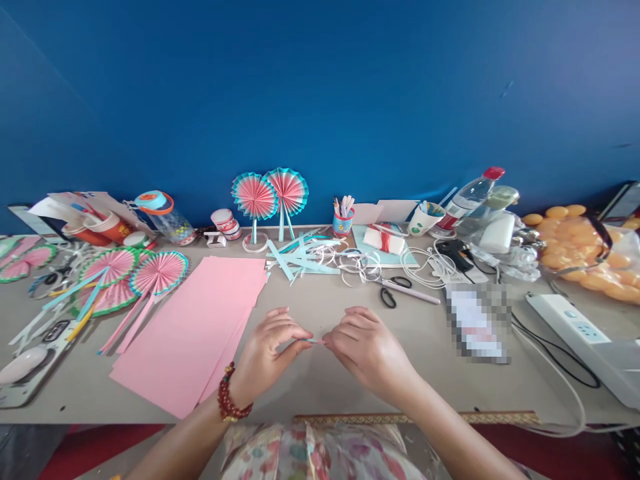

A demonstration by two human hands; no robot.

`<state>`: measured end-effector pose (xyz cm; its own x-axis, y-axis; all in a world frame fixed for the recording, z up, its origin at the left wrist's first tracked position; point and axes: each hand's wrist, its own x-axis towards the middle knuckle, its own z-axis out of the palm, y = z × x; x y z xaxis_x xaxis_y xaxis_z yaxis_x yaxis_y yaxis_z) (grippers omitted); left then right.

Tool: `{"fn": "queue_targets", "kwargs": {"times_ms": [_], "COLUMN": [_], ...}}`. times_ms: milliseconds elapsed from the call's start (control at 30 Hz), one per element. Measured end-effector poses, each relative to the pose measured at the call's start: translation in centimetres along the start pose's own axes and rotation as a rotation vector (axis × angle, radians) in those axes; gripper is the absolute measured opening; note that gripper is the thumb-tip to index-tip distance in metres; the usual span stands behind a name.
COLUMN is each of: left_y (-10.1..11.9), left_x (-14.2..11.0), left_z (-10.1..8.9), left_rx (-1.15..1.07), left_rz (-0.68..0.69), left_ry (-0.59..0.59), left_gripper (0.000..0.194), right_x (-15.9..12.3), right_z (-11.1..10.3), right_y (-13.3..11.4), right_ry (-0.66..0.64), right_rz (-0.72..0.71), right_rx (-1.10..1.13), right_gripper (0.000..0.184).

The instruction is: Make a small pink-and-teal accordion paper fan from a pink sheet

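First speaker: What is between your hands?

Second speaker: A small slip [315, 341], pale blue at one end and pinkish at the other, above the bare middle of your grey table [310, 390]. Your left hand [280, 337], with a red beaded bracelet [228, 397] at the wrist, pinches the blue end between thumb and forefinger. Your right hand [367, 343], its fingers curled, closes on the other end. The hands are near each other, with only a short piece of the slip showing between them. Your fingertips cover most of it, so I cannot tell whether it is folded.

First speaker: And what lies nearest you?

Second speaker: Just beside your left hand is a slanting stack of pink paper [193, 327]. Further left, a pleated round fan [160, 272], pink with a blue edge, lies flat with others. Beyond your hands is a loose heap of pale blue and white strips [300, 255]. Past your right hand lie black-handled scissors [383, 298].

First speaker: What stands at the back?

Second speaker: Against the blue wall [320, 87], two pink fans with blue edges [287, 191] stand upright, overlapping. To their right come a pen cup [343, 227], a tilted clear bottle [465, 200] with a red cap, and a bag of orange balls [570, 250].
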<state>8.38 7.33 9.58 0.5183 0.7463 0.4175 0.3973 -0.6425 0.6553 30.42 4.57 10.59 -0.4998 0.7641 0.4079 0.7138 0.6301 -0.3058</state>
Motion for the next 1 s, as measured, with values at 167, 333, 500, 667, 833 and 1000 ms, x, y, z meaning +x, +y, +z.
{"fn": "queue_targets", "kwargs": {"times_ms": [167, 333, 500, 667, 833, 1000], "left_y": [0.3, 0.1, 0.3, -0.4, -1.3, -1.0], "left_x": [0.1, 0.0, -0.4, -0.6, -1.0, -1.1], "left_z": [0.1, 0.1, 0.3, -0.2, -2.1, -3.0], "left_rx": [0.077, -0.025, -0.027, -0.039, -0.03, -0.035], "left_rz": [0.07, 0.031, 0.031, 0.047, 0.064, 0.077], "left_ry": [-0.033, -0.03, 0.052, 0.02, 0.004, -0.017], "left_gripper": [0.013, 0.011, 0.012, 0.01, 0.013, 0.014], "right_x": [0.2, 0.2, 0.2, 0.0, -0.4, -0.5], "right_z": [0.2, 0.2, 0.1, 0.3, -0.7, -1.3], "right_y": [-0.3, -0.3, -0.5, 0.2, 0.8, 0.5], "right_ry": [0.007, 0.061, 0.09, 0.045, -0.013, 0.001], "right_rz": [-0.009, -0.034, -0.034, 0.008, 0.021, 0.015], "right_rx": [0.025, 0.02, -0.017, 0.053, 0.13, 0.141], "right_gripper": [0.021, 0.022, 0.024, 0.018, 0.023, 0.025]}}
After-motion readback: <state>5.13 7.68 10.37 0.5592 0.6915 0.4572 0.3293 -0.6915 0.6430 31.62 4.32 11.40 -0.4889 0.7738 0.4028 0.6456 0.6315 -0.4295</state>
